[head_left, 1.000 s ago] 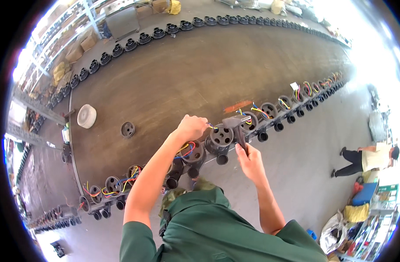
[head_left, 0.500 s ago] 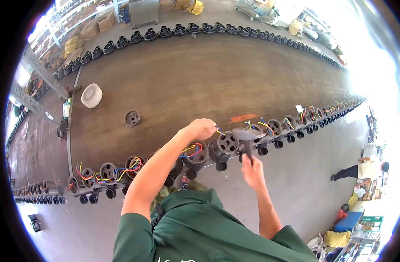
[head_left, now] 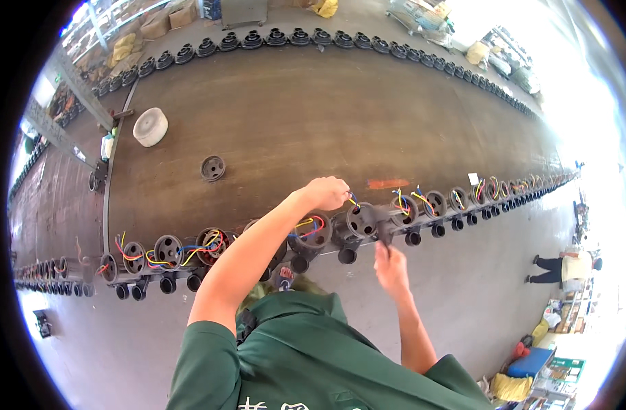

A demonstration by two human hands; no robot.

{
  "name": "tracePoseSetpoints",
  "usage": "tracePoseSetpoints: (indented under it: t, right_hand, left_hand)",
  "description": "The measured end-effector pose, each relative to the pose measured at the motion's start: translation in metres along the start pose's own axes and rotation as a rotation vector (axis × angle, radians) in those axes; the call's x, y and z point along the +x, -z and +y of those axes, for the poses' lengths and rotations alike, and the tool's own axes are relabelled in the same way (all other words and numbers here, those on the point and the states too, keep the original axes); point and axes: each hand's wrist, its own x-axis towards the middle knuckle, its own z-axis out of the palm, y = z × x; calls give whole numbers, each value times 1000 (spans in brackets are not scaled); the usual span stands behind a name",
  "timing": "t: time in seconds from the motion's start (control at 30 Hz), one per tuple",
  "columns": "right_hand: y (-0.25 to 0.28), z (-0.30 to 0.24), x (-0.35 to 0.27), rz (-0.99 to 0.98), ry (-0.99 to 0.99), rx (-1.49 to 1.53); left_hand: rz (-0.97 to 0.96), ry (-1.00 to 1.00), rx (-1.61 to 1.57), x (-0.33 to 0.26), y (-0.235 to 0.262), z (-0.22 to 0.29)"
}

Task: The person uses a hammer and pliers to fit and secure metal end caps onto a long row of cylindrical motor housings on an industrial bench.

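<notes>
In head view, wires (head_left: pixel 354 200) from a blk. cyl. housing (head_left: pixel 360 222) at tabletop's (head_left: pixel 313 116) near edge, just R of & below L grip (head_left: pixel 328 193), are pinched therein, while a blurred hammer (head_left: pixel 385 235) is clasped in R grip (head_left: pixel 393 270), head by housing's R side, contact unclear.

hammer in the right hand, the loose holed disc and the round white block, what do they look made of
Hammer: perhaps metal-headed, by its dark T shape; finish lost in blur.
Holed disc: cast metal or hard plastic, matte dark grey with moulded-looking rim.
Round white block: perhaps plastic; dull off-white, no metallic glint.
</notes>
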Motion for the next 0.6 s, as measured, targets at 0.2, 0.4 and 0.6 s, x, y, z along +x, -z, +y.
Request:
tracePoseSetpoints:
  t: [0.2, 0.4, 0.6]
  right_hand:
    - [23, -40, 0, -200, -238, 78]
    - [29, -52, -11, -80, -35, 325]
    - [10, 0, 30, -102, -99, -149]
  left_hand:
    - [14, 25, -1, -5, -8, -7]
    - [23, 62, -58, -6, -12, -10]
    - [61, 55, -13, -6, -10, -8]
